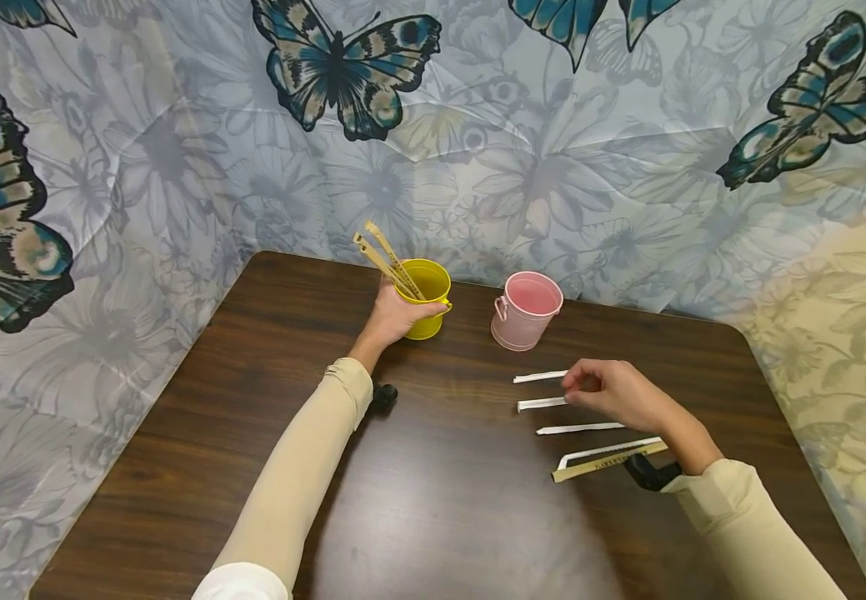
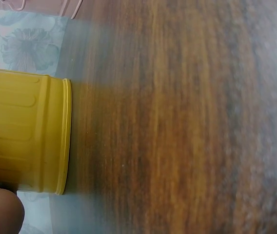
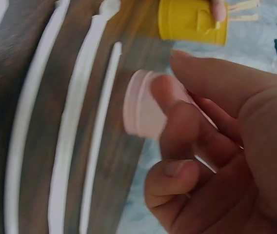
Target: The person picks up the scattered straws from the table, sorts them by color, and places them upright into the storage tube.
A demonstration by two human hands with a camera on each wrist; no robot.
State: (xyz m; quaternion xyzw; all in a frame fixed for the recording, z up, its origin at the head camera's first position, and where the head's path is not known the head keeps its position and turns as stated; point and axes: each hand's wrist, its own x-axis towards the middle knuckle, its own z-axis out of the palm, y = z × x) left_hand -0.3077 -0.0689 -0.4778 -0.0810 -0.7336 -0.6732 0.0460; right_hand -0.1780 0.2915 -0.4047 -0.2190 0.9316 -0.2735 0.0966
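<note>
My left hand grips the side of a small yellow bucket, thumb near its rim. Two tan, printed chopstick-like sticks lean out of that bucket. In the left wrist view, the bucket's lower wall stands beside a fingertip. Over the white paper-wrapped straws hovers my right hand, fingers loosely bent. The right wrist view shows a gap between thumb and fingers, with nothing held. Several wrapped straws lie roughly parallel. Nearest me is a tan printed stick beside a white straw.
A pink bucket stands to the right of the yellow one, near the back edge of the dark wooden table. Behind the table hangs a butterfly-patterned cloth.
</note>
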